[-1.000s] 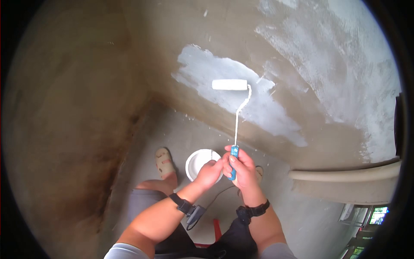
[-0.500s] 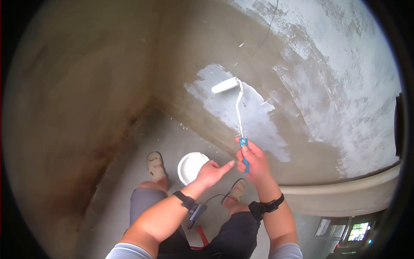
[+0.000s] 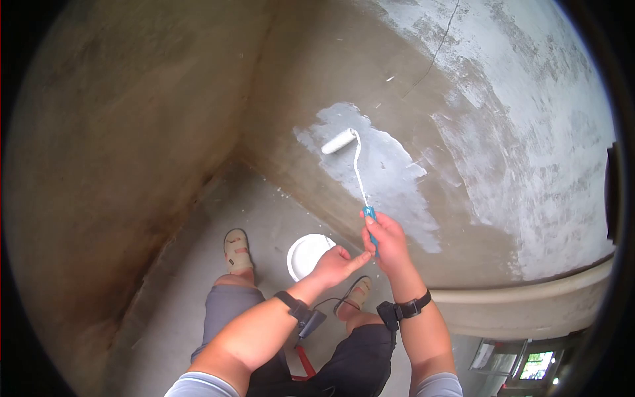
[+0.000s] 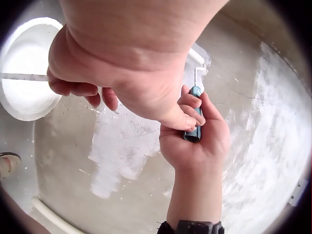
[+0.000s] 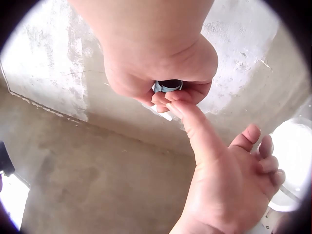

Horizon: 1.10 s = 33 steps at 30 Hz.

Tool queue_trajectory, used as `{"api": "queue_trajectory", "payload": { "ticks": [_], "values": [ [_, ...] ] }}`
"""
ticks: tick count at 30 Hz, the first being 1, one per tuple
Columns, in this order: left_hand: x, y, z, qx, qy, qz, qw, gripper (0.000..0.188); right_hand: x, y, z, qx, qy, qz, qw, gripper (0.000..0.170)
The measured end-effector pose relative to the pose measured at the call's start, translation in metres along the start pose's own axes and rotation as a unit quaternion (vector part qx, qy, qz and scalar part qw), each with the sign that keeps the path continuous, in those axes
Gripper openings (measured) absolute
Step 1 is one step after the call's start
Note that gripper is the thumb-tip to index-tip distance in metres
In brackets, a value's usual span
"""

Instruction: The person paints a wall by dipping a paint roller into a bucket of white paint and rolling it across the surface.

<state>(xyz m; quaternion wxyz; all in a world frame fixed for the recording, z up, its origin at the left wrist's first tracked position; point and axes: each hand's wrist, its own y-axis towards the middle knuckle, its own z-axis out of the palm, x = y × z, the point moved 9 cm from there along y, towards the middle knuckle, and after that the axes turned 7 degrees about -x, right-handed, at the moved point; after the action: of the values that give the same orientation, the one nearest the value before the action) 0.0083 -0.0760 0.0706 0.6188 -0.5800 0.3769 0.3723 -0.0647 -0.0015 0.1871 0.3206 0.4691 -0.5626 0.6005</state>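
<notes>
My right hand (image 3: 387, 246) grips the blue handle of a paint roller (image 3: 339, 141). Its white sleeve lies tilted against the pale painted patch on the wall in the head view. Past my fingers, little of the handle (image 5: 168, 86) shows in the right wrist view. My left hand (image 3: 336, 266) has its thumb stretched out to the fingertips of my right hand. Its other fingers (image 4: 83, 89) are curled at the strip-like handle of a white bucket (image 4: 30, 105). That bucket, white inside, hangs below and left of the roller in the head view.
The wall (image 3: 493, 132) carries whitish paint on the right and bare brown plaster between. A second bare wall (image 3: 132, 145) meets it at a corner on the left. A pale pipe (image 3: 522, 288) runs along the wall's foot. My sandalled feet (image 3: 236, 250) stand on the grey floor.
The roller has swung from level to tilted, its free end lower, and sits slightly left. The left hand has drawn back a little from the roller handle, thumb extended. The bucket shifts with it.
</notes>
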Motion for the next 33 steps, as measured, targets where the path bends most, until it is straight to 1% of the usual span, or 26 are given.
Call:
{"api": "queue_trajectory", "payload": {
  "ticks": [2,4,7,11,14,16,17,19,20,22,26,28,29,31,33],
  "values": [
    [0.001,0.002,-0.002,-0.013,-0.014,-0.009,1.000,0.070,0.002,0.010,0.005,-0.006,-0.016,0.001,1.000,0.030],
    [0.003,0.005,-0.009,-0.057,-0.059,-0.017,0.997,0.070,0.003,0.021,0.009,-0.018,0.011,0.010,1.000,0.029],
    [0.003,0.008,-0.017,-0.084,-0.076,-0.024,0.993,0.069,0.008,0.030,0.023,-0.007,0.022,0.012,1.000,0.029],
    [-0.002,0.011,-0.030,-0.093,-0.093,-0.030,0.991,0.069,0.010,0.040,0.040,-0.003,0.017,0.002,1.000,0.027],
    [-0.001,0.015,-0.041,-0.112,-0.099,-0.038,0.988,0.069,0.013,0.049,0.050,0.003,-0.014,-0.021,1.000,0.025],
    [-0.002,0.015,-0.050,-0.124,-0.090,-0.052,0.987,0.070,0.012,0.054,0.053,-0.021,-0.037,-0.029,0.999,0.025],
    [-0.001,0.017,-0.054,-0.125,-0.091,-0.053,0.986,0.070,0.009,0.057,0.057,-0.019,-0.039,-0.028,0.999,0.025],
    [0.001,0.021,-0.063,-0.141,-0.073,-0.053,0.986,0.070,0.006,0.063,0.060,-0.045,-0.046,-0.027,0.998,0.023],
    [0.002,0.022,-0.067,-0.143,-0.074,-0.053,0.986,0.070,0.006,0.065,0.065,-0.042,-0.047,-0.027,0.998,0.023],
    [0.005,0.025,-0.075,-0.155,-0.069,-0.049,0.984,0.072,0.002,0.067,0.072,-0.069,-0.051,-0.001,0.996,0.022],
    [0.018,0.034,-0.087,-0.165,-0.061,-0.043,0.984,0.072,0.002,0.077,0.095,-0.074,-0.062,0.003,0.995,0.016],
    [0.022,0.037,-0.095,-0.173,-0.090,-0.052,0.979,0.082,0.002,0.084,0.109,-0.079,-0.066,0.010,0.995,0.016],
    [0.023,0.039,-0.098,-0.175,-0.090,-0.053,0.979,0.082,0.002,0.088,0.117,-0.077,-0.065,0.011,0.995,0.016],
    [0.020,0.035,-0.112,-0.205,-0.117,-0.068,0.969,0.078,0.005,0.097,0.134,-0.071,-0.066,0.004,0.995,0.021],
    [0.022,0.039,-0.122,-0.225,-0.138,-0.073,0.962,0.077,0.005,0.107,0.153,-0.067,-0.060,0.000,0.996,0.020]
  ]
}}
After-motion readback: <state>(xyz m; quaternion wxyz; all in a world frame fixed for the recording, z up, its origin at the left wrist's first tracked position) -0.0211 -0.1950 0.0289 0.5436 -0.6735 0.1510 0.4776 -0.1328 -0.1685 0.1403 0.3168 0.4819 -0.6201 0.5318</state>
